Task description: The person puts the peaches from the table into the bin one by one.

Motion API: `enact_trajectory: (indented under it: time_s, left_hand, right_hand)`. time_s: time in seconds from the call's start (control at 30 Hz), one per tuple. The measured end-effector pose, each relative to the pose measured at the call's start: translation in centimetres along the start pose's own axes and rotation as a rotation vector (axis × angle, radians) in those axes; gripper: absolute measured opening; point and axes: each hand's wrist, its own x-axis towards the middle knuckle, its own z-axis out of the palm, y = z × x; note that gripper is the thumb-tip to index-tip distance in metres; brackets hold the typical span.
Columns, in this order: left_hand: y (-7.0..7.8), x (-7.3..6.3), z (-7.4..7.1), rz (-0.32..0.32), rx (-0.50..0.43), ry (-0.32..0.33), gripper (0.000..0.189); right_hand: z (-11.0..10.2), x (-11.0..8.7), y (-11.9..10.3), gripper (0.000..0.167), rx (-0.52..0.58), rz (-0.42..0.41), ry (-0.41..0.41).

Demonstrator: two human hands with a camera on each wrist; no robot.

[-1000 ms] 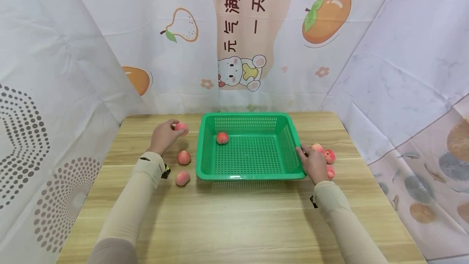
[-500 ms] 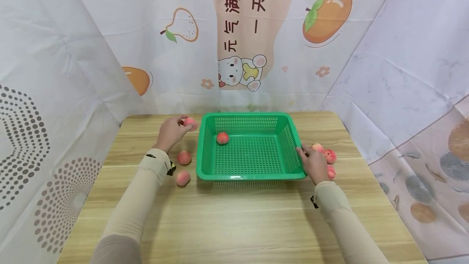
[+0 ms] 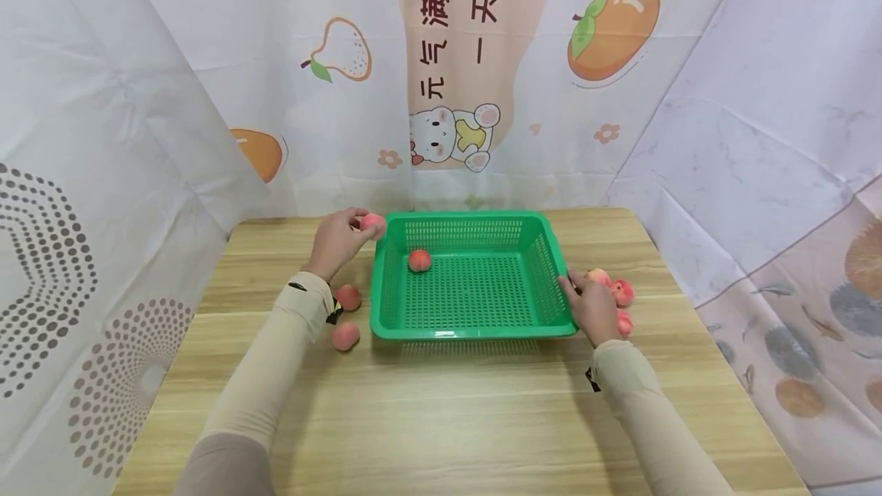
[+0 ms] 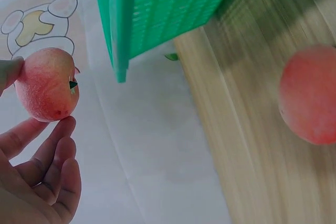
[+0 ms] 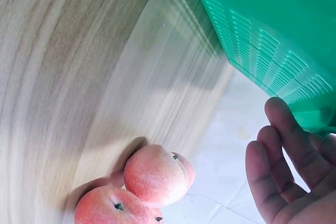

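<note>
My left hand [image 3: 335,242] pinches a pink-red peach [image 4: 48,84] between thumb and fingertips, raised beside the far left corner of the green plastic basket [image 3: 475,333]. A green stem spot shows on that peach. At the basket's right side, my right hand [image 3: 595,312] holds the rim, thumb on the inner side and the other fingers outside. Another peach [image 3: 419,260] lies inside the basket, towards its left wall. Two more peaches, one behind [image 3: 348,298] and one nearer [image 3: 346,336], rest on the table left of the basket.
Just right of my right hand, several peaches [image 5: 156,176] sit close together on the wooden table [image 3: 441,419], partly hidden in the head view. Printed white curtains [image 3: 331,128] hang along the table's back and both sides.
My left hand has carried its peach rightward and a little farther back, from over the table to the basket's far left corner. The right hand and the basket stay in place.
</note>
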Motion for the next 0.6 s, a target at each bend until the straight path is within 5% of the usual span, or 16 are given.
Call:
enact_trajectory:
  time_s: [0.6]
  left_hand:
    - [2.4,0.7,1.8,0.007,-0.025,0.003,0.052]
  right_hand:
    - [0.0,0.1,-0.1,0.047,-0.017,0.003,0.005]
